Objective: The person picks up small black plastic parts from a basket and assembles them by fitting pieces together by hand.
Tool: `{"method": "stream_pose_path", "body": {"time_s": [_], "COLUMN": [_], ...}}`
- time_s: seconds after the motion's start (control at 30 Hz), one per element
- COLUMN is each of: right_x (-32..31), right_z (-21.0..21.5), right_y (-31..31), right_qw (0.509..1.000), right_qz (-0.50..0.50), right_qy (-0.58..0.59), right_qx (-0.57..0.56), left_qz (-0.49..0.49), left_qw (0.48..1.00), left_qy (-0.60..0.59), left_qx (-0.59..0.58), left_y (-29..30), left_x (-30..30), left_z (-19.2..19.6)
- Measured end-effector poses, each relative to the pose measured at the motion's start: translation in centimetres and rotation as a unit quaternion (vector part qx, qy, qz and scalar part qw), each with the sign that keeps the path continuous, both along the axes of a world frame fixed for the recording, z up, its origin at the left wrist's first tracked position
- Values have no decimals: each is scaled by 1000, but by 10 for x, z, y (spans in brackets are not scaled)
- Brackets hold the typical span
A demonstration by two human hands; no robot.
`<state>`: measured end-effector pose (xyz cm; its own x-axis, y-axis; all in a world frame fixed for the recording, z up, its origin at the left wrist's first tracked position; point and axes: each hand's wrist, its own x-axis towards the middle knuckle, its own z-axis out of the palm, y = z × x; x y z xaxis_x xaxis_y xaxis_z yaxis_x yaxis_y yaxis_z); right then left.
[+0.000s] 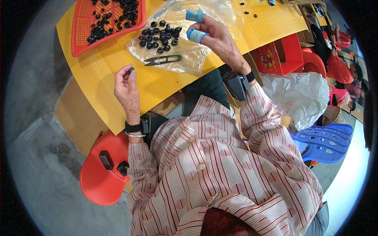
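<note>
My left hand (126, 88) is at the near left edge of the yellow table, its thumb and fingertips pinching a small black rubber ring (131, 70). My right hand (221, 41) hovers over the right side of a clear plastic bag (193, 59), thumb and forefinger apart with nothing visible between them. Blue tape (197, 36) wraps those two digits. Left of that hand, several loose black rings (160, 36) lie in a pile on the bag. Black thread snips (163, 59) rest just below the pile, pointing left.
A red plastic basket (80, 39) with many black rings stands at the far left of the yellow table (98, 90). Red stool (100, 177) at lower left holds a black device. To the right are a red box (291, 55), a white sack (299, 94) and a blue chair (328, 141).
</note>
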<state>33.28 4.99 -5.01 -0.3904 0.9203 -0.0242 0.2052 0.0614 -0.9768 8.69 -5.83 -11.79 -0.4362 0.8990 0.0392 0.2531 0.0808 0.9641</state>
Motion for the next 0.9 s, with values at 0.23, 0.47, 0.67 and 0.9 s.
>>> {"method": "stream_pose_path", "body": {"time_s": [0.23,0.47,0.67,0.9], "right_x": [-18,-32,-42,-49], "right_z": [14,17,27,39], "right_y": [-20,-37,-48,-53], "right_qw": [997,993,991,991], "right_qz": [37,70,74,124], "right_qy": [47,77,77,21], "right_qx": [-40,-53,-85,-40], "left_qz": [-54,-100,-112,-118], "left_qw": [966,951,944,911], "left_qy": [-247,-284,-304,-384], "left_qx": [47,74,61,94], "left_y": [-2,-14,-20,-24], "left_x": [17,21,24,23], "left_z": [33,58,67,51]}}
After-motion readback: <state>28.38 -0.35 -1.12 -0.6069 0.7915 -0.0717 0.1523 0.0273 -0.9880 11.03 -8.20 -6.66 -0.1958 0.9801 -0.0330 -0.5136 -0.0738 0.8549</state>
